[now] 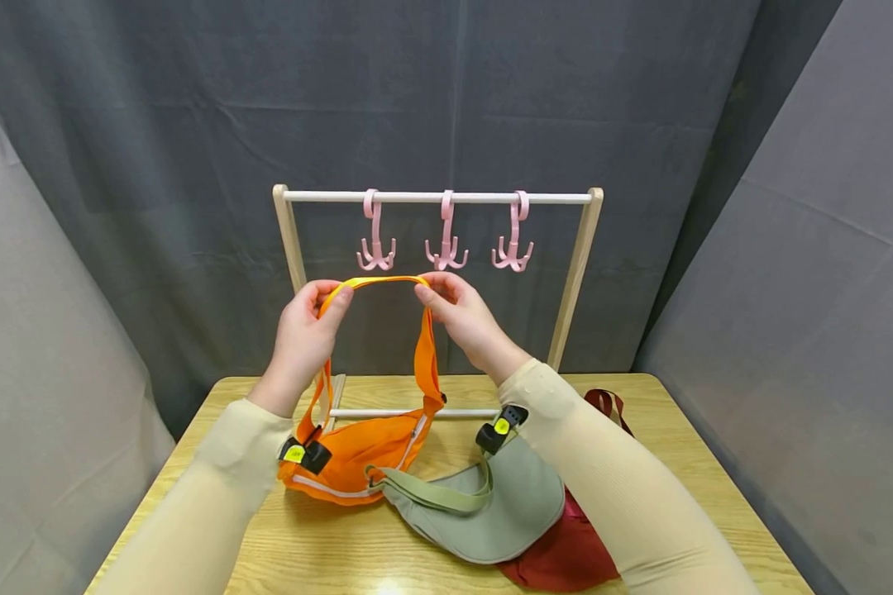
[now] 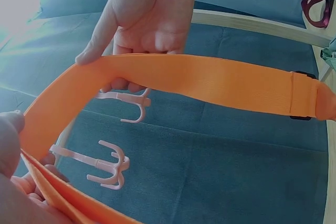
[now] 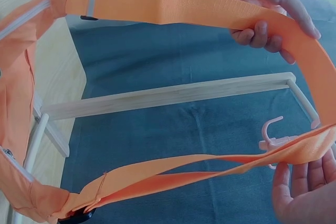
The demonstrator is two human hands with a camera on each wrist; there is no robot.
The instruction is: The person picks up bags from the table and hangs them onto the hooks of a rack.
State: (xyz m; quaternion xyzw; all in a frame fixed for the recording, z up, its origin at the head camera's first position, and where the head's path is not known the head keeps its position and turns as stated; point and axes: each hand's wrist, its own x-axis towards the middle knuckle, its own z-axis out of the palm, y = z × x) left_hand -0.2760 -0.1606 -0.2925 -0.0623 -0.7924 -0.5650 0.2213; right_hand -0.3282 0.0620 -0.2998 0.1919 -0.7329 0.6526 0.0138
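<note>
An orange bag (image 1: 365, 450) with a white zipper is below my hands; I cannot tell if it touches the table. My left hand (image 1: 305, 330) pinches the left side of its raised orange strap (image 1: 426, 355). Opposite, my right hand (image 1: 467, 321) pinches the strap between thumb and fingers, so it arches from hand to hand. A black buckle (image 2: 302, 116) shows on the strap in the left wrist view. Behind the hands, three pink hooks (image 1: 375, 252) hang from a rack's white bar (image 1: 417, 197), a little above the strap's top.
A grey-green bag (image 1: 521, 500) lies on the wooden table (image 1: 290, 554), its strap end touching the orange bag. Partly beneath it is a dark red bag (image 1: 565, 554), half hidden by my right arm. The rack's wooden post (image 1: 576, 277) stands at right. Grey curtains surround the table.
</note>
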